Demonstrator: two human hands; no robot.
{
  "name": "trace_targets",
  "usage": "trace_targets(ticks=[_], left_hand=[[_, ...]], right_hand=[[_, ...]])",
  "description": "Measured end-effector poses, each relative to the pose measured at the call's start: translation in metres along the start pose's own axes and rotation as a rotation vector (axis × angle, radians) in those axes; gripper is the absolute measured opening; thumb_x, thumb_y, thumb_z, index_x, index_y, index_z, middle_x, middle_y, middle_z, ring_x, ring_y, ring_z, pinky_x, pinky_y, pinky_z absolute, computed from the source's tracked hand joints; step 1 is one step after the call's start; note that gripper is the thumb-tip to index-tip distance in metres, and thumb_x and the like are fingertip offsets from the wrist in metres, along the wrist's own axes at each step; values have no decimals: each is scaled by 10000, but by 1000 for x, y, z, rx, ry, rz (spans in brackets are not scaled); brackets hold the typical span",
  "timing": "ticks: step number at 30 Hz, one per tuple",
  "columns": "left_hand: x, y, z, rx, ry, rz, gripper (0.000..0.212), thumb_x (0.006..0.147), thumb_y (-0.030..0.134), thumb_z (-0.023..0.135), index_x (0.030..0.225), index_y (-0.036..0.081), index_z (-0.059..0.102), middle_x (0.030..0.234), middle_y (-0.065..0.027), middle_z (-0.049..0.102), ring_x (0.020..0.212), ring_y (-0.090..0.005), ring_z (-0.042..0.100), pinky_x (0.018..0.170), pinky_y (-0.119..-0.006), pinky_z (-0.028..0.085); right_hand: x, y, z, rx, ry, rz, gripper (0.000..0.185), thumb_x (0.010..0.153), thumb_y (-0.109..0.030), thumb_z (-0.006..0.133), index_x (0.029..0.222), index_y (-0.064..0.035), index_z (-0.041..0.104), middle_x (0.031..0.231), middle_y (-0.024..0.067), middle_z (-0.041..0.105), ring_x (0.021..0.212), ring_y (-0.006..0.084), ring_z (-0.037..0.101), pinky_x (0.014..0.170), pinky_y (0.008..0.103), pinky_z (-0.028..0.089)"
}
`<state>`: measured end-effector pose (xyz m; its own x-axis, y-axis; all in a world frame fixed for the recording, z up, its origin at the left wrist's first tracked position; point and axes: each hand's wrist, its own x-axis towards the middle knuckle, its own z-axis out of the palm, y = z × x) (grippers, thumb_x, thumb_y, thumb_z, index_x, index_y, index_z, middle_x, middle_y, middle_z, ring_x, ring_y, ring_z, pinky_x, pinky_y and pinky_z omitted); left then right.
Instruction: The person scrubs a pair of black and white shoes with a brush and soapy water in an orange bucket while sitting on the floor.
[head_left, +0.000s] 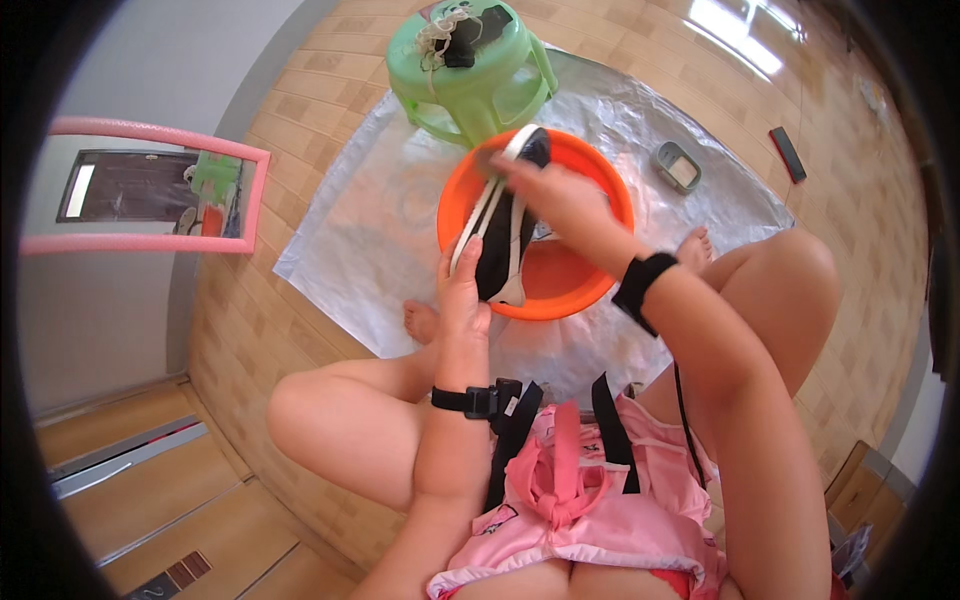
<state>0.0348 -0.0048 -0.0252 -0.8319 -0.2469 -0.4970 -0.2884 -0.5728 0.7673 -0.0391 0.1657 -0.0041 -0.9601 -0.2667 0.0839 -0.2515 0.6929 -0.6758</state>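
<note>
A black shoe with white stripes and a white sole edge (496, 247) is held tilted over an orange plastic basin (621, 202). My left hand (463, 289) grips its heel end, thumb along the side. Near the toe, my right hand (544, 191) is closed around a small brownish-grey item (489, 161), against the white sole edge. Motion blur hides what that item is. Reddish-looking water (559, 274) shows in the basin. A whitish thing (546, 229) lies inside it, mostly hidden behind the shoe and my right hand.
The basin stands on a silver sheet (352, 225) between my bare feet. Beyond it, a green plastic stool (480, 101) carries white laces (442, 37) and black pieces (480, 34). To the right are a soap dish (679, 168) and a dark bar-shaped object (787, 155). A pink-framed mirror (259, 199) is at left.
</note>
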Motion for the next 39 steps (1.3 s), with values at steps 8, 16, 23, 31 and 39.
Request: trace_targets(ticks=[8, 16, 23, 31, 39], left_hand=[[-5, 1, 3, 12, 47, 45, 487, 789, 91, 727, 1205, -1, 491, 1082, -98, 596, 952, -168, 598, 846, -290, 496], [-10, 2, 11, 130, -32, 172, 435, 769, 29, 727, 1155, -8, 528, 1053, -84, 599, 940, -142, 593, 836, -262, 486], [-13, 21, 25, 1040, -3, 855, 543, 665, 47, 769, 1160, 78, 548, 1096, -99, 566, 1021, -251, 563, 879, -341, 462], [-23, 9, 36, 1118, -376, 1193, 566, 702, 106, 675, 1236, 214, 522, 1101, -119, 539, 1003, -318, 559, 840, -401, 482], [-14, 14, 33, 1062, -555, 1171, 517, 768, 200, 654, 1267, 179, 520, 1168, -122, 543, 1068, -316, 533, 939, -405, 424]], right_hand=[[-29, -17, 22, -92, -9, -193, 385, 926, -289, 482, 1310, -274, 460, 728, 157, 592, 619, 329, 618, 538, 434, 493], [4, 17, -14, 253, 40, 318, 460, 938, -387, 467, 1356, -204, 403, 878, 197, 637, 740, 314, 642, 592, 407, 487], [5, 20, 6, 634, -5, 526, 977, 773, -493, 689, 1431, -4, 157, 1009, 178, 599, 757, 264, 617, 640, 346, 503], [-10, 9, -8, 760, -98, 870, 806, 766, -496, 705, 1333, -77, 315, 827, 50, 556, 447, 98, 450, 380, 237, 352], [-16, 25, -19, 1085, -136, 1040, 293, 804, -353, 653, 929, -186, 448, 606, -35, 463, 413, 78, 406, 373, 224, 325]])
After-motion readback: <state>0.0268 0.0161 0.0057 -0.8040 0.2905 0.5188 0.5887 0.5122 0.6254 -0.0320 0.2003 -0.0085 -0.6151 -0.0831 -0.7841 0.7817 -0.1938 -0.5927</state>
